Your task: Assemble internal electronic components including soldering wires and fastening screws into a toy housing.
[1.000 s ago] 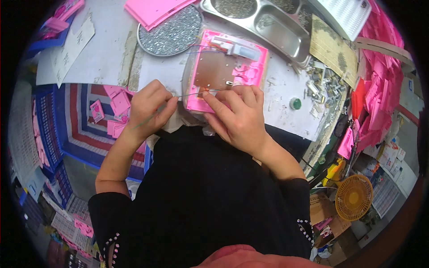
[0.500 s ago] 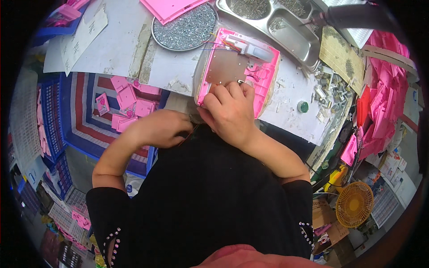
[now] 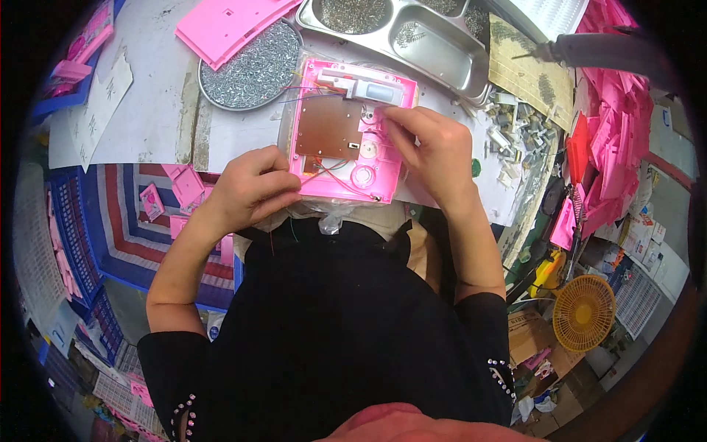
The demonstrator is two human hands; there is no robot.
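Observation:
A pink plastic casing (image 3: 389, 179) lies open side up on the bench in front of me. Inside it are a brown flat board (image 3: 328, 129), a grey-white block with a small window (image 3: 377, 92), a round pink part (image 3: 363, 175) and thin wires. At the casing's lower left edge, my left hand (image 3: 254, 186) is closed, thumb and finger pinching thin wires (image 3: 272, 241) whose ends hang below it. My right hand (image 3: 436, 147) reaches over the right edge, fingers pinched beside the block; what they hold, if anything, is hidden.
A round tray of screws (image 3: 254, 70) stands at upper left, partly under pink panels (image 3: 228, 26). Beyond the casing lies a compartmented metal tray (image 3: 434, 62). A screwdriver (image 3: 560, 51) hangs at upper right. Small metal and white parts (image 3: 508, 140) cover the right side.
My right hand has moved off the board to the casing's right side, uncovering the lower inside. My left hand has risen to the casing's left edge. The view has shifted.

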